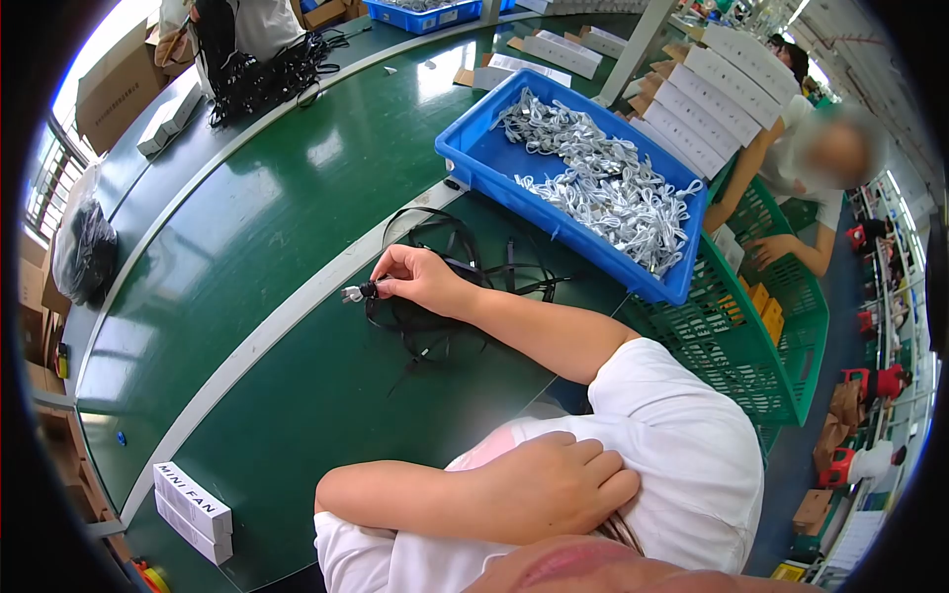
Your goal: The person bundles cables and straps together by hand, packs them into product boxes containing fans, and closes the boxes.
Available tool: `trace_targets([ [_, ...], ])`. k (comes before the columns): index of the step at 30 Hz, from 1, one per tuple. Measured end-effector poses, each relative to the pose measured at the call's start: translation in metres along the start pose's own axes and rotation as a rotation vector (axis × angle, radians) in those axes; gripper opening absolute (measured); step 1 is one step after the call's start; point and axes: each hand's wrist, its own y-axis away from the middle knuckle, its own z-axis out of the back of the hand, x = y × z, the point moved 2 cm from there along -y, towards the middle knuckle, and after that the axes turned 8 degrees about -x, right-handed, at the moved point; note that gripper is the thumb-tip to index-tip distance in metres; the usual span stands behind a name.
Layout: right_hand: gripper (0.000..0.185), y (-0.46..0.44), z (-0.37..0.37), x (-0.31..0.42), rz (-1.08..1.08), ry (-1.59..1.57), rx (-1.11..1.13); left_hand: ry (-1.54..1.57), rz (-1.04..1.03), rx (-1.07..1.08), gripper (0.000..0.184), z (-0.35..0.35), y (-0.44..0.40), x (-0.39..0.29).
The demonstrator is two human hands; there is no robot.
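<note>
My right hand [423, 281] is closed in a pinch on a black lanyard [369, 289], whose silvery end sticks out to the left of my fingertips. Thin black straps [457, 240] lie in loose loops on the green table, behind and under that hand. My left arm crosses in front of my chest. My left hand [568, 484] rests on my white shirt near the right sleeve, fingers curled and their tips hidden. Beyond my right forearm stands a blue tray [568, 229] holding many bundled white cables [618, 188].
A white MINI FAN box [193, 509] stands at the table's near left. A pale rail [267, 331] curves across the green surface. To the right are a green basket [736, 341] and a co-worker's arm [801, 255]. White boxes [707, 109] are stacked behind the tray; black cords [277, 74] lie far left.
</note>
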Motion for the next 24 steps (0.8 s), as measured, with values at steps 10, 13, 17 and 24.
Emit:
trace_targets([
  [10,0.01,-0.001,-0.001,-0.001,0.027,-0.003,-0.006,-0.036,-0.044,0.001,0.012,0.002,-0.004,0.0],
  [13,0.01,-0.001,0.001,0.0,0.036,0.026,-0.001,-0.07,-0.046,0.013,0.012,0.004,-0.007,-0.001],
  [17,0.01,-0.001,0.002,0.001,0.032,0.033,-0.024,-0.187,-0.081,0.013,0.013,0.002,-0.009,0.001],
  [24,0.011,-0.001,0.003,0.002,0.057,0.131,0.001,-0.319,-0.079,-0.014,0.013,-0.007,-0.012,0.004],
])
